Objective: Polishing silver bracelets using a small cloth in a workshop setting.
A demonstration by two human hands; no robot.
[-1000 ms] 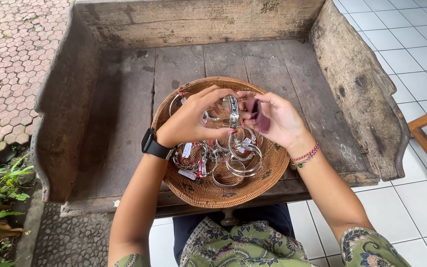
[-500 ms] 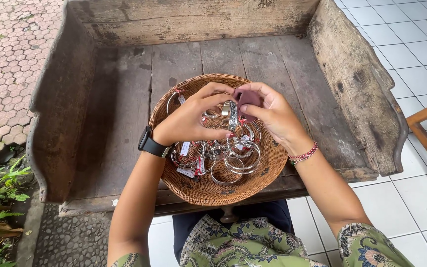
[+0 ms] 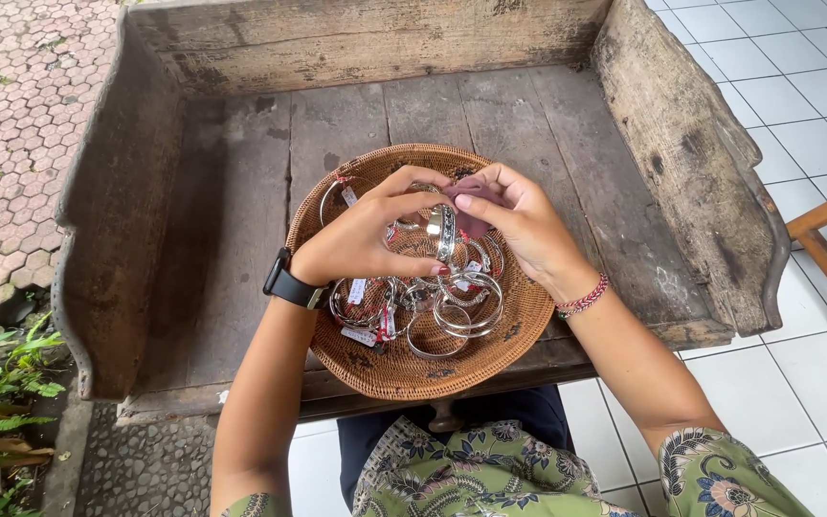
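Bangle (image 3: pixel 445 233), silver and patterned, is held upright over the middle of a round woven basket (image 3: pixel 519 335), pinched between the fingers of the left hand (image 3: pixel 366 239), whose grip is closed on it. A small purple cloth (image 3: pixel 474 215) is pressed against the bangle by the right hand (image 3: pixel 524 225), its grip closed on the cloth. More silver bangles (image 3: pixel 452 311) with small tags are heaped in the basket's near half. The basket is set at the near edge of a worn wooden bench (image 3: pixel 232 191). A black watch (image 3: pixel 289 284) is worn on the left wrist, a red beaded bracelet (image 3: pixel 583 299) on the right.
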